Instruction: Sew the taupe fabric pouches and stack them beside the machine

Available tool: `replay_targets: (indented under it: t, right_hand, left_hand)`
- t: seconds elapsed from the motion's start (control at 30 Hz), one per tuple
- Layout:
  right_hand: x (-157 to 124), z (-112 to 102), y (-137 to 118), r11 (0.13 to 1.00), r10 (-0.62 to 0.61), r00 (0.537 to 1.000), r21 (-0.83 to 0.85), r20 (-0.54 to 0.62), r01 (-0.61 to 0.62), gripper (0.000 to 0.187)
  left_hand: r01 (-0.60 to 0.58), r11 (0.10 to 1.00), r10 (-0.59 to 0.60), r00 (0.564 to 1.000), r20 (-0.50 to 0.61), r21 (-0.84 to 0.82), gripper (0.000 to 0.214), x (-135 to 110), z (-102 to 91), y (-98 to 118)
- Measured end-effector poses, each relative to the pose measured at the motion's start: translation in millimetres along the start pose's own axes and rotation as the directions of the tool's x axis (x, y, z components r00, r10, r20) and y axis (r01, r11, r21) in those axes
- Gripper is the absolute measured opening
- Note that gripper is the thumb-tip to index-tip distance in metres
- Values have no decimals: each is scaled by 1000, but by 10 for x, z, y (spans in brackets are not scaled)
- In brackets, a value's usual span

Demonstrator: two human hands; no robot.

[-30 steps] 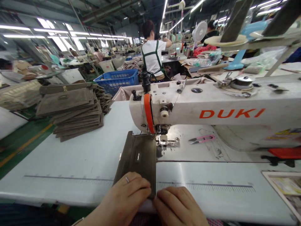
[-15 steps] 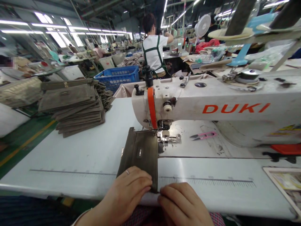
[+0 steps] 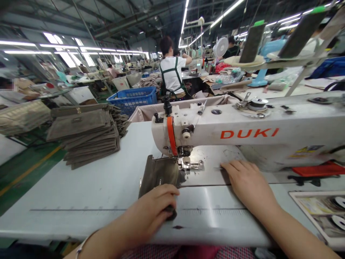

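Note:
A grey-brown fabric piece (image 3: 159,172) lies on the white table (image 3: 81,194), its far end under the head of the white DUKI sewing machine (image 3: 242,122), next to the presser foot (image 3: 190,164). My left hand (image 3: 153,208) is closed over the near end of this piece, fingers curled down on it. My right hand (image 3: 248,183) rests on the machine bed right of the presser foot, fingers stretched out flat and pointing left. It covers the spot where the pink snips lay, and they are hidden.
A tall stack of similar grey-brown pieces (image 3: 86,136) sits at the table's far left. Behind it stands a blue basket (image 3: 133,97). A person in a white shirt and green apron (image 3: 172,72) works with their back to me. A shallow tray (image 3: 320,212) lies at the right.
My right hand left the near edge of the fabric piece and moved up right onto the machine bed, over the snips. The left hand stayed closed on the piece, which looks shorter and bunched.

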State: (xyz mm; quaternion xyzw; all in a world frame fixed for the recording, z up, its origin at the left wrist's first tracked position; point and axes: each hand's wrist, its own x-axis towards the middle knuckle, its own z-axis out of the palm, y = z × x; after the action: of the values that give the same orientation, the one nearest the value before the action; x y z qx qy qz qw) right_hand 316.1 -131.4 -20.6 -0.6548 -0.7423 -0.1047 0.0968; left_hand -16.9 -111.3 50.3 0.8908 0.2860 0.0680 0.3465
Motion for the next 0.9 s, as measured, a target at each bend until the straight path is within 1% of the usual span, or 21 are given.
replay_targets:
  t: [0.07, 0.1, 0.13, 0.17, 0.2, 0.23, 0.27, 0.3, 0.33, 0.4, 0.47, 0.6, 0.77, 0.9]
  right_hand:
    - [-35, -76, -102, 997, 55, 998, 62, -31, -53, 25]
    - [-68, -131, -193, 984, 98, 995, 152, -36, -92, 22]
    - [-108, -195, -309, 950, 144, 989, 282, -24, -132, 20]
    - [-153, -262, -448, 874, 185, 983, 454, 18, -173, 20]
    - [-200, -327, -603, 763, 181, 980, 617, 87, -196, 20]
    - [-243, -385, -768, 650, 138, 980, 734, 141, -197, 21]
    - [-282, -431, -934, 558, 62, 980, 807, 192, -193, 22]
    - [-313, -461, -1090, 494, 8, 975, 847, 221, -196, 22]
    - [-335, -475, -1229, 451, -42, 965, 866, 261, -215, 21]
    - [-358, -463, -1431, 400, -105, 936, 876, 335, -269, 20]
    - [-363, -428, -1523, 374, -117, 921, 876, 372, -306, 20]
    - [-364, -400, -1512, 373, -66, 928, 871, 367, -318, 21]
    - [-366, -393, -1495, 411, -33, 945, 866, 327, -285, 22]
    - [-367, -381, -1530, 456, -16, 963, 859, 269, -233, 19]
  left_hand:
    - [15, 991, -28, 995, -96, -129, 21, -23, -16, -13]
    - [21, 985, -46, 989, -143, -171, 20, -38, -13, -20]
    - [27, 979, -64, 981, -181, -200, 19, -51, -3, -26]
    - [37, 975, -84, 973, -213, -217, 17, -62, 12, -30]
    - [44, 973, -99, 967, -236, -227, 15, -70, 30, -31]
    - [51, 972, -111, 961, -254, -231, 13, -75, 50, -30]
    - [56, 971, -119, 956, -267, -234, 12, -78, 71, -25]
    - [61, 970, -127, 953, -276, -234, 11, -79, 89, -19]
    - [66, 971, -131, 951, -280, -230, 10, -79, 105, -11]
    - [71, 974, -134, 948, -289, -217, 10, -75, 128, 3]
    - [80, 975, -139, 945, -295, -206, 10, -67, 139, 10]
    - [90, 976, -147, 941, -303, -196, 10, -51, 150, 8]
    - [94, 979, -148, 938, -313, -181, 11, -53, 171, 21]
    - [94, 982, -142, 938, -316, -162, 11, -42, 173, 41]
